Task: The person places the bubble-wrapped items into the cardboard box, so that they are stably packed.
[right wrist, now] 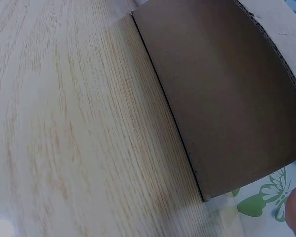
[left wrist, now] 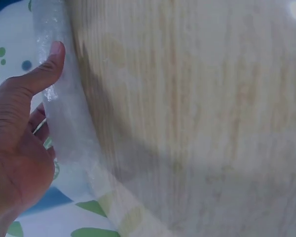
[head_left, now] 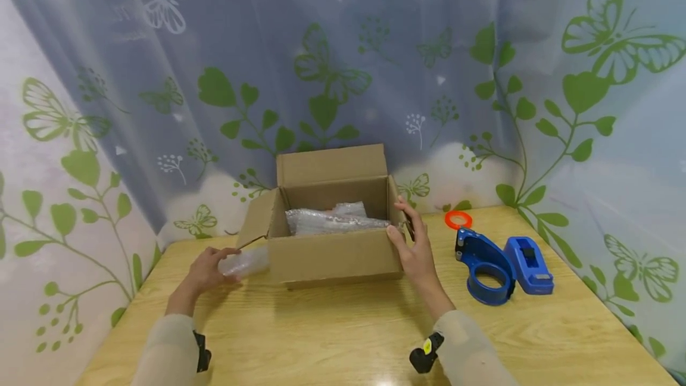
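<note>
An open cardboard box (head_left: 332,255) stands on the table, its back and left flaps folded outward. Inside it lies clear bubble wrap (head_left: 321,221); whatever may be under the wrap is hidden. Left of the box, my left hand (head_left: 208,268) holds another piece of bubble wrap (left wrist: 64,98) between thumb and fingers, close to the left flap (head_left: 257,217). My right hand (head_left: 415,253) grips the box at its front right corner, thumb near the front edge and fingers along the right side. The right wrist view shows the box's brown front (right wrist: 212,98) and part of a digit.
To the right on the wooden table (head_left: 343,338) lie a blue tape dispenser (head_left: 489,273), a smaller blue device (head_left: 529,264) and an orange ring-shaped roll (head_left: 458,219). A curtain (head_left: 343,76) with butterflies and leaves hangs behind the table.
</note>
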The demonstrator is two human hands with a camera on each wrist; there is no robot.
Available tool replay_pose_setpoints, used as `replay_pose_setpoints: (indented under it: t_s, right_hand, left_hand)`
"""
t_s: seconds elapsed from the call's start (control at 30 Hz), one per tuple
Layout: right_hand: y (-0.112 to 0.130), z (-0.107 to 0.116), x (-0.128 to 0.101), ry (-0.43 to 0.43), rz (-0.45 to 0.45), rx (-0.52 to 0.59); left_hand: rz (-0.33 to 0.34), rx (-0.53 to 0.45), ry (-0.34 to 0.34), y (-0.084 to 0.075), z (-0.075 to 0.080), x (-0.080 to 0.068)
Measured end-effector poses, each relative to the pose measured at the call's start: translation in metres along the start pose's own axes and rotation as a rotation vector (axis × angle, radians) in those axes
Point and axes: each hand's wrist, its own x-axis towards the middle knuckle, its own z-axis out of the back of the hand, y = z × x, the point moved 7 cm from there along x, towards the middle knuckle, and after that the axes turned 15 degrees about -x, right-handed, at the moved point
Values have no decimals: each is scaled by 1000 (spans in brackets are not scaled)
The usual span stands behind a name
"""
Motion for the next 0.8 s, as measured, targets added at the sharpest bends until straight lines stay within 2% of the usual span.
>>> replay_pose_setpoints:
  t_s: [0.17, 0.33, 0.4, 0.47, 0.6, 0.8]
  right_hand:
    - [7, 2, -2, -7, -3, -1]
    - [25, 6, -4, -1, -10, 28]
    - [25, 5, -5, -3, -11, 37]
    - [19, 3, -5, -5, -11, 34]
    - [3, -2, -3, 5, -14, 10]
    - [-4, -2, -1, 12, -23, 3]
  left_hand:
    - [55, -53, 14, -1, -6, -5]
    - [47, -63, 9, 0, -9, -12]
    - [42, -77, 10, 0, -7, -16]
    - [42, -96, 1, -1, -1, -21]
    - [20, -109, -63, -7, 18, -30]
    - [-15, -78, -126, -8, 47, -43]
